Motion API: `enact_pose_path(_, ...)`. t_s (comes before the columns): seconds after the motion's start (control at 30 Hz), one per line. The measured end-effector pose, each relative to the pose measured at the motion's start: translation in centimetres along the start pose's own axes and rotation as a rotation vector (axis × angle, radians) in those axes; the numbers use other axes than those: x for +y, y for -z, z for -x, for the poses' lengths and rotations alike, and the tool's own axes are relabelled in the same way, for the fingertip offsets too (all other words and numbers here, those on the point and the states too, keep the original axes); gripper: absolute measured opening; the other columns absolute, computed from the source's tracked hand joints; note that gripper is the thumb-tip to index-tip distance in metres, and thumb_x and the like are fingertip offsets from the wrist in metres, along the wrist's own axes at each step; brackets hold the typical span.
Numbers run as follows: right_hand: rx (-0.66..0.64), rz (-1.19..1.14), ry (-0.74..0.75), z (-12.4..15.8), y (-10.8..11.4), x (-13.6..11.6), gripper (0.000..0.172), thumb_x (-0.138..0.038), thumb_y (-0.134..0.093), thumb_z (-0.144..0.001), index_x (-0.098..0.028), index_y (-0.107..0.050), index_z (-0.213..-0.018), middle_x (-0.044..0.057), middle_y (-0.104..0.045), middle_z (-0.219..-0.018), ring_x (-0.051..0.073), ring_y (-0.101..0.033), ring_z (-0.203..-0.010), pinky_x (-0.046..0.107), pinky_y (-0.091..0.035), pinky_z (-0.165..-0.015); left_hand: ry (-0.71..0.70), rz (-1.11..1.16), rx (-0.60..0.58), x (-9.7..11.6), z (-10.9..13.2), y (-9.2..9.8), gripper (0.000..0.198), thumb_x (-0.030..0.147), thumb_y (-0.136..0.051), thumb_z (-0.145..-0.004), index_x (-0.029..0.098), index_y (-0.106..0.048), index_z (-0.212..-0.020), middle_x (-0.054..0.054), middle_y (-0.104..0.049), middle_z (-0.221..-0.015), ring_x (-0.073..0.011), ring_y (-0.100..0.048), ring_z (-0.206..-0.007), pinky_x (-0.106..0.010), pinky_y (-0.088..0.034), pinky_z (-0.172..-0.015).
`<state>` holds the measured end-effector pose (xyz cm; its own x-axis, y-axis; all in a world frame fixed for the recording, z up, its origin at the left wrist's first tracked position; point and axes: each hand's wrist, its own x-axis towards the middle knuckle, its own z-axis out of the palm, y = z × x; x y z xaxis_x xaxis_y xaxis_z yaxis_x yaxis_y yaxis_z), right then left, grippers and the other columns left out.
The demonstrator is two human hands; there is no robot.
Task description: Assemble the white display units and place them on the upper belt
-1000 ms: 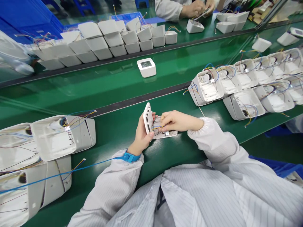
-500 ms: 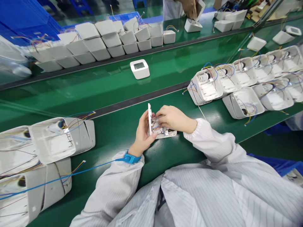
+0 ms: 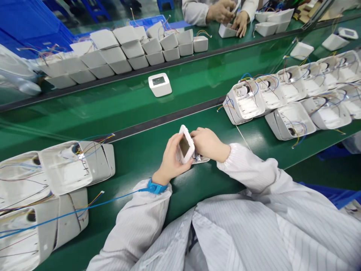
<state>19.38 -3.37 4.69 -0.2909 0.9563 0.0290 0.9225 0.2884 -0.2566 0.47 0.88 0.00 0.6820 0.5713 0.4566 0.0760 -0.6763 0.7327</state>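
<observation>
My left hand grips a white front panel with a dark display window, thumb at the lower edge and fingers along the upper left side. The panel is tilted up, its display facing left. Behind it a white housing rests on the green bench, mostly hidden by the panel and my hands. My right hand is closed with its fingertips behind the panel, over the housing; what they hold is hidden. A blue wrist strap with a cord is on my left wrist.
Open white housings with wires stand at left and right. A finished-looking white unit sits on the green belt. Beyond it are stacked housings and a co-worker's hands at another unit.
My left hand has turned the panel so its display face shows, leaning it rightward over the housing. The unit on the belt has moved left. A co-worker's second hand has come into view.
</observation>
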Motion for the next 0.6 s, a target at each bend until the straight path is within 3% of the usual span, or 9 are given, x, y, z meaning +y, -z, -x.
enact_pose_path(0.1,-0.004,-0.122,-0.027,-0.4,-0.3,0.9,0.013,-0.015,-0.06,-0.089,-0.013,-0.072,-0.084,0.01,-0.073,-0.092,0.02,-0.06,-0.078,0.033,-0.041,-0.074,-0.108,-0.183,-0.176,0.7,-0.8,1.0,0.086,0.031,-0.073,-0.075,0.026,-0.034,-0.151,-0.017,-0.039,-0.147,-0.0384,-0.043,-0.135,-0.057,-0.04,-0.11)
enact_pose_path(0.17,-0.087,-0.259,-0.076,-0.4,0.0,2.1,0.012,-0.013,-0.062,-0.085,-0.011,-0.073,-0.081,0.009,-0.074,-0.085,0.019,-0.063,-0.077,0.032,-0.043,-0.073,-0.114,-0.226,-0.274,1.1,-1.1,1.4,0.086,0.029,-0.071,-0.075,0.028,-0.033,-0.152,-0.017,-0.037,-0.147,-0.0383,-0.043,-0.134,-0.057,-0.04,-0.109)
enact_pose_path(0.3,-0.262,-0.783,-0.091,0.1,1.6,5.0,0.017,-0.017,-0.062,-0.084,-0.015,-0.077,-0.09,0.003,-0.077,-0.093,0.018,-0.068,-0.084,0.029,-0.05,-0.077,-0.05,-0.268,-0.434,1.3,-1.1,1.6,0.085,0.037,-0.071,-0.08,0.028,-0.031,-0.154,-0.018,-0.034,-0.149,-0.0395,-0.039,-0.136,-0.058,-0.037,-0.111)
enact_pose_path(0.4,-0.058,-1.098,-0.233,0.3,2.0,5.7,0.02,-0.025,-0.066,-0.084,-0.016,-0.077,-0.098,0.004,-0.077,-0.103,0.018,-0.069,-0.096,0.031,-0.051,-0.09,-0.023,-0.291,-0.465,1.2,-1.0,1.4,0.085,0.051,-0.072,-0.08,0.028,-0.034,-0.153,-0.019,-0.032,-0.152,-0.0418,-0.038,-0.136,-0.059,-0.036,-0.111)
enact_pose_path(0.47,0.117,-1.237,-0.354,0.2,1.4,4.8,0.022,-0.028,-0.065,-0.086,-0.016,-0.075,-0.1,0.006,-0.076,-0.106,0.017,-0.069,-0.1,0.032,-0.052,-0.093,-0.009,-0.311,-0.462,1.3,-0.9,1.1,0.084,0.055,-0.071,-0.08,0.029,-0.036,-0.152,-0.019,-0.032,-0.152,-0.0426,-0.038,-0.135,-0.061,-0.036,-0.11)
enact_pose_path(0.6,0.175,-1.303,-0.388,-0.4,-0.3,1.7,0.026,-0.032,-0.069,-0.085,-0.014,-0.073,-0.104,0.009,-0.075,-0.106,0.018,-0.069,-0.098,0.034,-0.053,-0.091,0.038,-0.347,-0.408,1.9,-0.4,-0.1,0.097,0.063,-0.073,-0.074,0.027,-0.03,-0.153,-0.021,-0.033,-0.151,-0.0452,-0.036,-0.136,-0.065,-0.034,-0.11)
